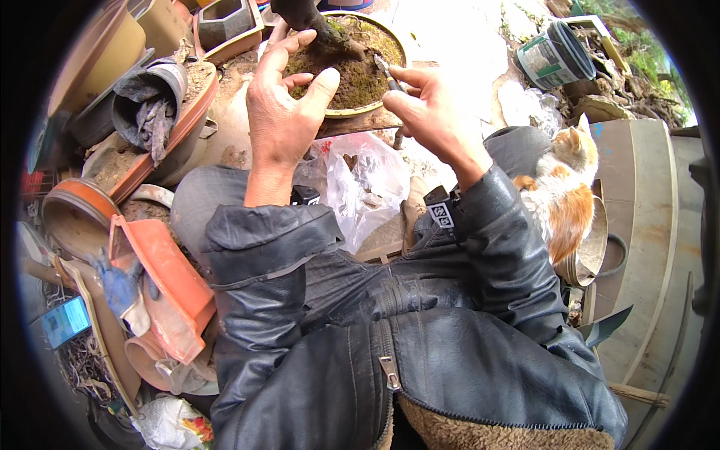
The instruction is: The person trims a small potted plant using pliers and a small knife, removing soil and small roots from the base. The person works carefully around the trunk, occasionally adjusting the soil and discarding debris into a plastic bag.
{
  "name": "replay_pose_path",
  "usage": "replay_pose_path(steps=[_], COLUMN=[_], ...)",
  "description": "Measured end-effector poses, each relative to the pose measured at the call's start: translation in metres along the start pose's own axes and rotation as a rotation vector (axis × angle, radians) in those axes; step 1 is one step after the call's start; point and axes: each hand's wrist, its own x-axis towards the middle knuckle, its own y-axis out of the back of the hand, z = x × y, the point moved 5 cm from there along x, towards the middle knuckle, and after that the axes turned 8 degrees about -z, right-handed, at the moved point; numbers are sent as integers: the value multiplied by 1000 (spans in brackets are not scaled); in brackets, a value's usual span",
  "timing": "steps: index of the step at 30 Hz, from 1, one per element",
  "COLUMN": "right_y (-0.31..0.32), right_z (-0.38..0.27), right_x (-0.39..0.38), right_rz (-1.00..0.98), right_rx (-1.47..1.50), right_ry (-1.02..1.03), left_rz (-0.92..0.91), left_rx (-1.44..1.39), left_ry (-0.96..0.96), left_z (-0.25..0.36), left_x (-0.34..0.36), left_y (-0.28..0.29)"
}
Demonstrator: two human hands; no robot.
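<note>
A shallow round pot [358, 112] with a pale rim stands in front of me. Mossy soil [367, 82] fills it, and a dark, thick tree trunk [322, 31] rises from its far side. At the pot's left edge my left hand [283, 112] is open, fingers spread over the rim and soil, one fingertip close to the trunk. On the right my right hand [435, 112] grips a slim tool [382, 66] with a dark handle and a metal tip. That tip meets the moss near the trunk's base; its exact kind I cannot make out.
Between my knees hangs a clear plastic bag [367, 184]. An orange-and-white cat [561, 191] sits by my right leg. Stacked pots, an orange planter [169, 277], a blue glove [120, 289] and a phone [65, 322] crowd the left. A dark bucket [555, 56] lies tipped at the far right.
</note>
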Motion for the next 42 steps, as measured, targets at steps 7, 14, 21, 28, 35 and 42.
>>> replay_pose_path(steps=[7, 14, 21, 28, 35, 42], right_y=[-8, -7, -3, -1, -3, -7], right_z=[-2, -10, -19, -18, -9, -8], right_x=[-11, -10, -9, -3, 0, -11], right_rz=[87, 116, 135, 58, 84, 156], right_rx=[-23, -110, -197, -180, -143, 1], right_ry=[25, 49, 116, 99, 86, 92], left_rz=[31, 41, 46, -15, -23, 7], left_rx=[7, 13, 30, 4, -19, -21], left_ry=[-9, 9, 2, 7, 87, 24], left_z=[-1, -2, 1, -2, -7, 0], left_x=[0, 0, 0, -1, 0, 1], left_y=[2, 2, 2, 2, 2, 3])
